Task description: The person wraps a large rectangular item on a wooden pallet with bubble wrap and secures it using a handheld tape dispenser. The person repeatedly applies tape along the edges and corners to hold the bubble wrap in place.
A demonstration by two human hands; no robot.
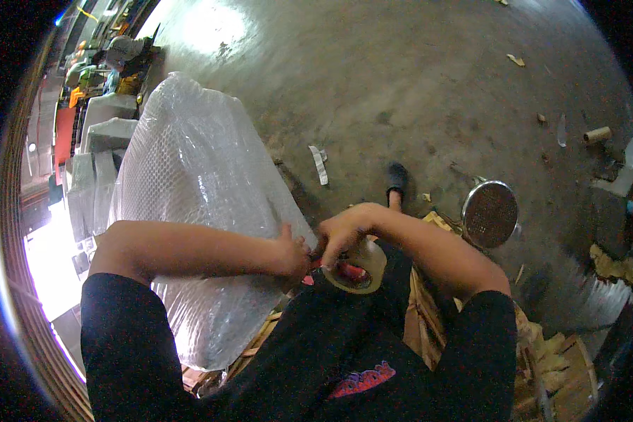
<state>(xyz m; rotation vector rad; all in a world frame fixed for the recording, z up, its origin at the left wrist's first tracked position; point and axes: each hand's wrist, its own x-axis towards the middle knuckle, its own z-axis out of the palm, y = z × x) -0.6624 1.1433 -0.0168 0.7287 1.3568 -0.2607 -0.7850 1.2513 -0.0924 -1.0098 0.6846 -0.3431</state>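
Observation:
My right hand [346, 229] is closed around a wide roll of tape [375, 266] in front of my body. Something red [352, 271] shows inside the roll's core, perhaps part of a tape dispenser. Close beside it, my left hand [292, 257] has one finger raised and the others curled toward the roll; what they grip is hidden. Both hands are at the right edge of a tall bundle wrapped in clear bubble wrap [204, 162]. The bundle leans from the lower left toward the far left, and my left forearm crosses over it.
A round-topped stool [490, 213] stands to the right. Torn cardboard [573, 373] lies at the lower right. A white strip [319, 165] and a cardboard tube [597, 135] are on the concrete floor. More wrapped bundles [91, 186] stand left; a person [123, 53] is at the far left.

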